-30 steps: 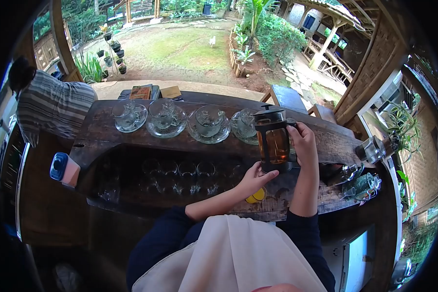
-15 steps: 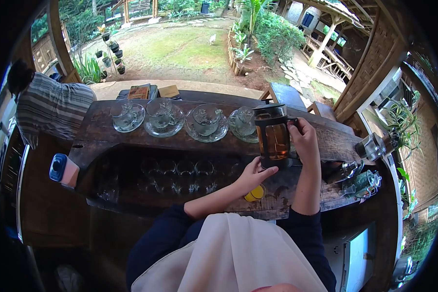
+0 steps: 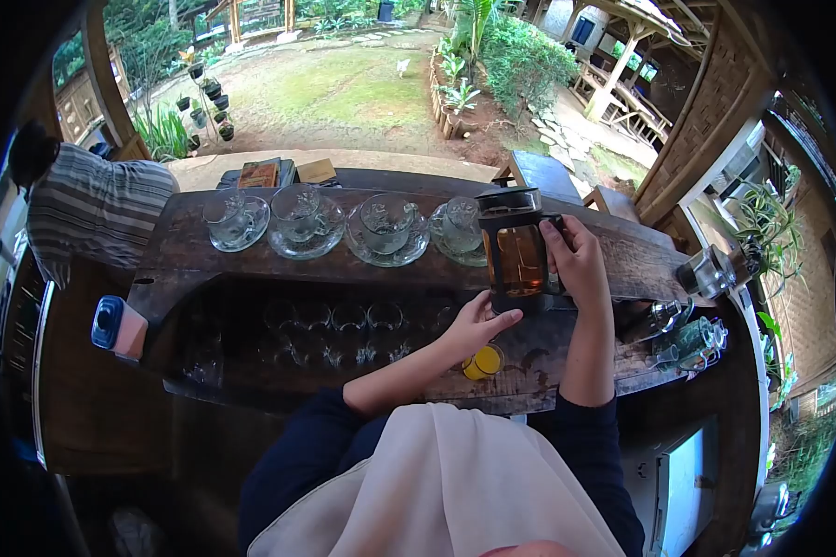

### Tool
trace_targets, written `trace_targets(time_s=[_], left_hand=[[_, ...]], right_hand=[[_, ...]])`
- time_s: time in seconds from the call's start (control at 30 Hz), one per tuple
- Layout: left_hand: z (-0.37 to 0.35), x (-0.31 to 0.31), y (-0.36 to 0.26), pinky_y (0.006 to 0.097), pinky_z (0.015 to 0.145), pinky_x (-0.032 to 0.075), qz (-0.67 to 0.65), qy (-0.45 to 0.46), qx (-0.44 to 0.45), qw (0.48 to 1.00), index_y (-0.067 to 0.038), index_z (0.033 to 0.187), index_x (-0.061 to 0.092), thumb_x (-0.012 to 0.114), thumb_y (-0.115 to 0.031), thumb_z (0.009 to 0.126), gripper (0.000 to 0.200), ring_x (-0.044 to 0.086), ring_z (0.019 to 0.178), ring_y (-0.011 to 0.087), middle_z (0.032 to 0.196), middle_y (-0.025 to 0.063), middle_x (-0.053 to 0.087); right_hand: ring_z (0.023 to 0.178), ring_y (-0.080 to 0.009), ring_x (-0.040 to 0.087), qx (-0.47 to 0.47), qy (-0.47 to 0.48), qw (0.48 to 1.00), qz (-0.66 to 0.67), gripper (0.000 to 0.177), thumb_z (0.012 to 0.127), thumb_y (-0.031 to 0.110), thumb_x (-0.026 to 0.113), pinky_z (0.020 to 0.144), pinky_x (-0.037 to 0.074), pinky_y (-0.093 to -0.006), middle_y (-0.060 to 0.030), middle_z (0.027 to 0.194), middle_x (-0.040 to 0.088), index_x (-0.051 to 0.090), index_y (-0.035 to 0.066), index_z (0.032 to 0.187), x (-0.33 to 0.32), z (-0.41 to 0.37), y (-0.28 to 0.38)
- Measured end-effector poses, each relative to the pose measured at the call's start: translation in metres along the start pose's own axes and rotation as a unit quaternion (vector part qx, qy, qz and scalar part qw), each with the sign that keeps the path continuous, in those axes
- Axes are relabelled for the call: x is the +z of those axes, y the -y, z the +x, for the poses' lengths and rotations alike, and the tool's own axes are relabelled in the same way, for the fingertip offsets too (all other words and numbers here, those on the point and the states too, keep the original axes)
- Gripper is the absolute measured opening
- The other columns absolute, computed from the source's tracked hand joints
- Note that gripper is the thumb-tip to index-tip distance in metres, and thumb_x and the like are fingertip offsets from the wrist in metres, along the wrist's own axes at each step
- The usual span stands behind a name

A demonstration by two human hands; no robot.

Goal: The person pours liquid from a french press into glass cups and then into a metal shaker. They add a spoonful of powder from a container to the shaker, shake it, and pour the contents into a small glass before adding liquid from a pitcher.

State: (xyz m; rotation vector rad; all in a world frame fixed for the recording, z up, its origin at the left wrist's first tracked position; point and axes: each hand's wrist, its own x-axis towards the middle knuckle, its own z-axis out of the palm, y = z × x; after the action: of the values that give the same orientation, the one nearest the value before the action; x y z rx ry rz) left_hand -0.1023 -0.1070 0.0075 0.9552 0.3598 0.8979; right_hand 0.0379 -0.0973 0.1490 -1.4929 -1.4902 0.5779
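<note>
A French press (image 3: 518, 255) with amber-brown liquid and a black frame is held up over the wooden counter. My right hand (image 3: 574, 258) is closed around its handle on the right side. Under the base, at the lower left, my left hand (image 3: 478, 327) supports it, thumb pointing right and fingers partly hidden. Just below that hand stands a small glass with yellow contents (image 3: 483, 362). Left of the press, a glass cup on a saucer (image 3: 460, 227) is nearest; the press partly overlaps it. More clear cups on saucers (image 3: 385, 227) continue the row leftward.
Upturned glasses (image 3: 348, 317) fill a recessed shelf in the counter (image 3: 613, 260). Glass jars (image 3: 692, 343) and a metal pot (image 3: 708, 271) stand at right. A blue-lidded container (image 3: 119, 325) is at the left end, near a person in a striped top (image 3: 102, 204). Books (image 3: 260, 174) lie behind the cups.
The French press has risen slightly and turned a little in my hands. My left hand has shifted slightly left, and the yellow glass shows more fully.
</note>
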Motion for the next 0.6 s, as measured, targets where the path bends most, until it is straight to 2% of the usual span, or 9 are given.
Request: trace_targets(time_s=[0.2, 0.3, 0.4, 0.47, 0.6], left_hand=[[0.003, 0.001, 0.004, 0.0191, 0.081, 0.044, -0.002, -0.003, 0.028, 1.0, 0.005, 0.128, 0.038, 0.068, -0.016, 0.085, 0.056, 0.055, 0.092, 0.0054, 0.109, 0.0043, 0.059], [0.003, -0.002, 0.005, 0.0237, 0.088, 0.044, 0.029, 0.005, 0.001, 1.0, 0.003, 0.13, 0.038, 0.067, -0.02, 0.087, 0.058, 0.054, 0.099, 0.0081, 0.114, 0.0049, 0.056], [0.003, 0.001, 0.007, 0.0236, 0.085, 0.044, 0.018, 0.001, 0.019, 1.0, 0.002, 0.131, 0.038, 0.067, -0.022, 0.087, 0.058, 0.054, 0.096, 0.0072, 0.111, 0.0036, 0.057], [0.004, -0.001, 0.01, 0.0234, 0.085, 0.044, 0.027, -0.005, 0.008, 1.0, 0.002, 0.13, 0.039, 0.067, -0.022, 0.087, 0.057, 0.054, 0.096, 0.0072, 0.111, 0.0031, 0.057], [0.004, 0.003, 0.013, 0.0231, 0.081, 0.044, 0.023, -0.009, 0.012, 1.0, 0.001, 0.129, 0.041, 0.066, -0.023, 0.088, 0.054, 0.053, 0.091, 0.0062, 0.107, 0.0008, 0.058]], right_hand=[[0.05, -0.0037, 0.047, 0.002, 0.011, 1.0, 0.014, 0.031, 0.09, 0.032, 0.061, 0.046, 0.037, -0.0205, 0.0028, 0.056, 0.051, 0.06, 0.003, 0.08, -0.004, 0.001, 0.0], [0.049, -0.0039, 0.047, 0.008, 0.013, 0.999, 0.036, 0.031, 0.09, 0.031, 0.061, 0.046, 0.037, -0.0202, 0.0028, 0.056, 0.051, 0.06, 0.003, 0.079, -0.003, 0.0, 0.002], [0.048, -0.0039, 0.047, 0.006, 0.017, 0.998, 0.055, 0.028, 0.09, 0.029, 0.062, 0.046, 0.037, -0.02, 0.0028, 0.057, 0.052, 0.06, 0.002, 0.082, -0.001, 0.0, -0.004], [0.052, -0.0037, 0.049, 0.006, 0.005, 0.998, 0.067, 0.026, 0.09, 0.026, 0.062, 0.048, 0.038, -0.0198, 0.0008, 0.062, 0.056, 0.057, 0.001, 0.092, 0.002, -0.001, -0.007], [0.057, -0.0034, 0.051, -0.021, -0.033, 0.994, 0.097, 0.027, 0.09, 0.024, 0.063, 0.05, 0.04, -0.0195, -0.0021, 0.068, 0.06, 0.051, 0.001, 0.1, 0.012, 0.001, -0.016]])
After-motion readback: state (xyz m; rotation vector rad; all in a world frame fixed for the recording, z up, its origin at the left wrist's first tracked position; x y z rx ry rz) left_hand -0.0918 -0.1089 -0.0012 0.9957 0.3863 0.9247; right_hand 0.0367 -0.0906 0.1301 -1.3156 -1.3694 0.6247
